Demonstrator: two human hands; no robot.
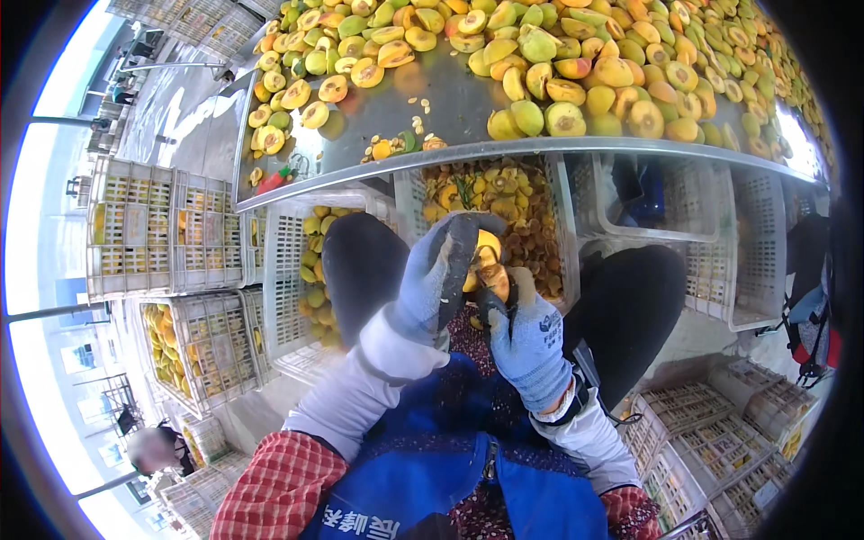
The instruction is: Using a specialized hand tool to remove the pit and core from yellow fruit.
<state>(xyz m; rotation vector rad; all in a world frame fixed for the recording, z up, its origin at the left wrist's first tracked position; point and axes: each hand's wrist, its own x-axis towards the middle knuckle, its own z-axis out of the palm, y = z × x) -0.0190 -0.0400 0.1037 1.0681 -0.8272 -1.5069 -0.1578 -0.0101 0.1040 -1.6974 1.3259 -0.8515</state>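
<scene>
My left hand (439, 270), in a blue knit glove with a dark coated palm, grips a piece of yellow-orange stone fruit (487, 253) from the left. My right hand (526, 324), gloved alike, meets it from the lower right, its fingers closed on a browned part of the fruit. Whether a small tool is hidden in either hand, I cannot tell. Both hands are above my lap, just in front of a crate (568, 229) that holds fruit scraps. Beyond stands a metal table (445, 94) heaped with halved green and yellow fruit (614, 71).
The table's metal edge (472, 148) runs across in front of me. A plastic crate of fruit (283, 270) stands by my left knee, nested crates (725, 263) at the right. Stacked crates (135, 229) line the left. A red-handled tool (273, 181) lies at the table's near left corner. Another person (162, 451) is at lower left.
</scene>
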